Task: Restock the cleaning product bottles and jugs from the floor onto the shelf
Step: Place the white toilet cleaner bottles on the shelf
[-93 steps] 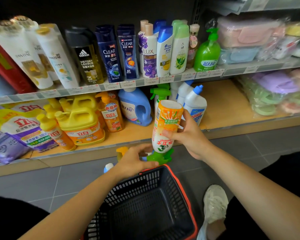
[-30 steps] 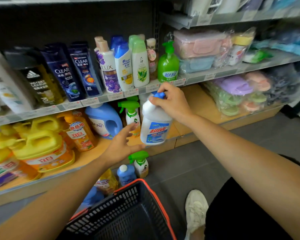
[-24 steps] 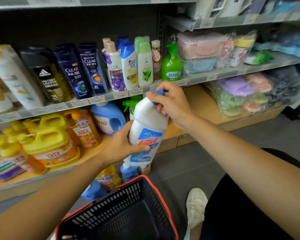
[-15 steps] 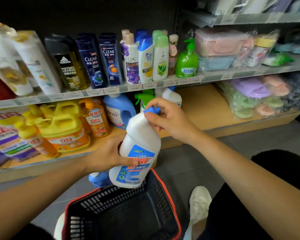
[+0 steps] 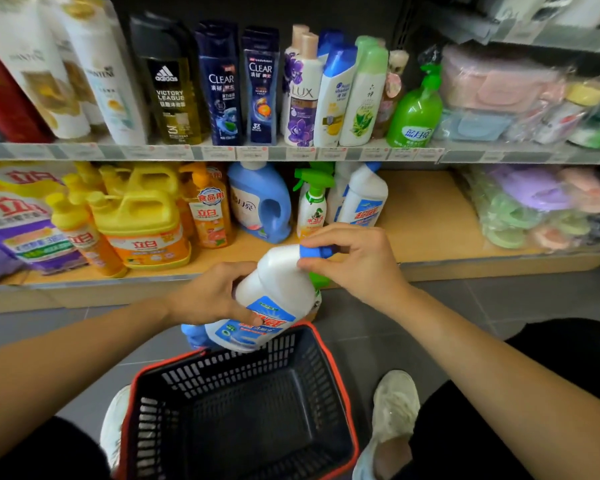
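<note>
1. While it tilts at frame centre, just above the basket's [image 5: 243, 368] far rim, the white bottle [image 5: 278, 282] sits between both hands.
2. Left hand [image 5: 208, 296] grips its body.
3. Right hand [image 5: 357, 261] pinches its blue cap [image 5: 317, 251].
4. Lower shelf [image 5: 423, 209] stands behind it.

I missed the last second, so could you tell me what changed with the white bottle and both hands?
The white bottle came down from shelf height, tilting toward the basket. The left hand, open a second ago, took hold of its body. The right hand kept pinching the blue-capped neck; the shelf stock stayed put.
</note>
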Demonstrator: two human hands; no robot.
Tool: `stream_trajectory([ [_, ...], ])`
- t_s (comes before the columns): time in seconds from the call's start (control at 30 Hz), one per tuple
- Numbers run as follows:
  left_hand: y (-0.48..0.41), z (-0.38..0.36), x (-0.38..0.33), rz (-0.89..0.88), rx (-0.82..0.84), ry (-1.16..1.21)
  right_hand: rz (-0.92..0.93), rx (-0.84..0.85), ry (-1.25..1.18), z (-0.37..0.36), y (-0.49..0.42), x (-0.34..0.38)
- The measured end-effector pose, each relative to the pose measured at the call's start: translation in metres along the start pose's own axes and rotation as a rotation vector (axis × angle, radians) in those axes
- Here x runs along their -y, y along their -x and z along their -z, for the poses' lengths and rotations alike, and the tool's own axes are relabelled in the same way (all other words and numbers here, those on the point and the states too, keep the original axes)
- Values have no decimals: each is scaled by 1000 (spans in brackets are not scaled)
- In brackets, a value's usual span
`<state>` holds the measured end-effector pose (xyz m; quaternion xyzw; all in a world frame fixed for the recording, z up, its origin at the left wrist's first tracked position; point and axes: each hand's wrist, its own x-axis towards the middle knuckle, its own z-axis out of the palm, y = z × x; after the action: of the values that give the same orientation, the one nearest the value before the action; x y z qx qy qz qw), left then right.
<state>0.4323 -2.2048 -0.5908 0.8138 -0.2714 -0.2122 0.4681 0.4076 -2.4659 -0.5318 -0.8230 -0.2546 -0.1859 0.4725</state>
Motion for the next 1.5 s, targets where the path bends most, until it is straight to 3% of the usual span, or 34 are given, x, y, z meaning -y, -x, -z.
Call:
stream_trajectory([
  [0.13,-3,0,1,12,-62,-21,-371,-5,-269,2,-3,-1],
  [0.37,-3,-1,-2,16,-92,-37,-539,-77,-515,-3,-9,-10],
  [0.63,-6,-3,-11,79,-116,208,-534,-92,-717,-2,-7,-21],
  [0.77,-10,0,-18,74,-165,313,-528,-57,-466,-2,-5,-26],
  [0.87,-11,2,-23,81,-215,449,-611,80,-325,-5,0,-28],
  [1.03,-13,3,-29,102,-308,635,-782,430,-507,-12,14,-25],
  [1.13,-12,2,-31,102,-344,766,-841,512,-507,-22,25,-24],
  [1.3,-10,7,-34,62,-356,817,-845,310,-615,-36,35,-27],
  [1.4,-9,18,-37,29,-386,624,-780,159,-637,-37,37,-29],
  [1.5,-5,23,-36,185,-507,399,-710,31,-564,-29,30,-27],
])
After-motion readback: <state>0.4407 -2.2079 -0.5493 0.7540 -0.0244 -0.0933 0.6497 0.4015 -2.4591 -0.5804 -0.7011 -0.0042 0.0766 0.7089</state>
